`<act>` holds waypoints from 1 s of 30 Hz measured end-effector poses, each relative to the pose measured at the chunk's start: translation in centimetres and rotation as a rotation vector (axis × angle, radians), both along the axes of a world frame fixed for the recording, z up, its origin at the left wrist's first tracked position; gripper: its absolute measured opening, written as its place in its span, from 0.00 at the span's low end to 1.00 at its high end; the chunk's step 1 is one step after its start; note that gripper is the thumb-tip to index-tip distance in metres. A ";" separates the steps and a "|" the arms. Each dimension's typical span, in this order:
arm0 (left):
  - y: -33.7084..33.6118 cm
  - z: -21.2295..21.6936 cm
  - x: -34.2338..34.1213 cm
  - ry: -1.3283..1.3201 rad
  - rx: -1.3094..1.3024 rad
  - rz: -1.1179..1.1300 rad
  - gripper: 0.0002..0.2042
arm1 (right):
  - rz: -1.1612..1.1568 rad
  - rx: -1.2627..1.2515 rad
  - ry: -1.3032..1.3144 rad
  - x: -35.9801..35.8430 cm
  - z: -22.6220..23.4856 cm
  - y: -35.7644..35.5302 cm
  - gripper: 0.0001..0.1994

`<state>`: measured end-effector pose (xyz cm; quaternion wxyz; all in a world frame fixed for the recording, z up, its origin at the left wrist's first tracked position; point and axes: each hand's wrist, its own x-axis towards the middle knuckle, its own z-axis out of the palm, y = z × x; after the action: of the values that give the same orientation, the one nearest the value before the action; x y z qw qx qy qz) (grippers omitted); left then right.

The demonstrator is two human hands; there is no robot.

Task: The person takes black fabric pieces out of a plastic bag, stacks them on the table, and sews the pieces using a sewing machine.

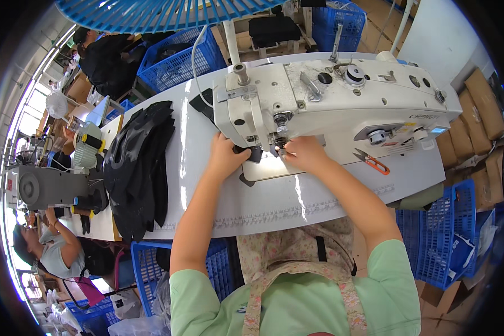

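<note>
A white industrial sewing machine stands on the table in front of me. Left of its needle, my left hand has its fingers closed on a small black fabric piece, which reaches toward the lit presser foot. My right hand is bunched in a pinch just right of the needle. Whatever its fingertips hold, if anything, is hidden. Behind my left hand, another black piece lies partly under the machine head. Orange-handled thread snips rest on the machine bed to the right of my right hand.
A heap of black cut pieces covers the table's left end. A ruler strip runs along the front edge. Blue crates stand at the right, with brown cartons behind. A blue fan hangs overhead. Another person works at the left.
</note>
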<state>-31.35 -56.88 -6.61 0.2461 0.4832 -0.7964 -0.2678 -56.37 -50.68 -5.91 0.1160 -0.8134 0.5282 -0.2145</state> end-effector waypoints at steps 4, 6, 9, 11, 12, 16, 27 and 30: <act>1.5 0.4 -0.7 -0.059 -0.070 0.010 0.20 | 0.061 -0.399 -0.168 0.0 -1.5 0.6 0.07; 1.9 0.3 -0.8 -0.070 -0.111 0.024 0.21 | 0.072 -0.408 -0.142 0.3 -1.2 0.9 0.09; 2.3 0.3 -1.1 -0.049 -0.100 0.068 0.20 | 0.071 -0.436 -0.113 0.3 -1.1 0.9 0.10; 2.5 0.4 -1.6 -0.064 -0.115 0.095 0.19 | 0.062 -0.448 -0.111 0.2 -1.3 1.0 0.10; 2.5 0.3 -1.6 -0.065 -0.109 0.099 0.19 | 0.027 -0.274 -0.043 0.2 -1.3 1.1 0.05; 2.0 -0.1 -1.9 -0.020 -0.203 0.099 0.18 | -0.017 -0.096 0.037 0.2 -1.0 1.0 0.06; 1.9 -0.6 -2.2 0.032 -0.224 0.134 0.15 | -0.028 -0.201 0.017 0.5 -1.2 0.7 0.07; 2.2 -0.3 -2.4 0.008 -0.223 0.114 0.15 | -0.027 -0.196 0.028 0.4 -1.4 0.8 0.06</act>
<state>-33.74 -54.69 -6.94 0.3164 0.4961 -0.7915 -0.1652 -55.94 -49.93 -7.30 0.0258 -0.8164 0.5173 -0.2553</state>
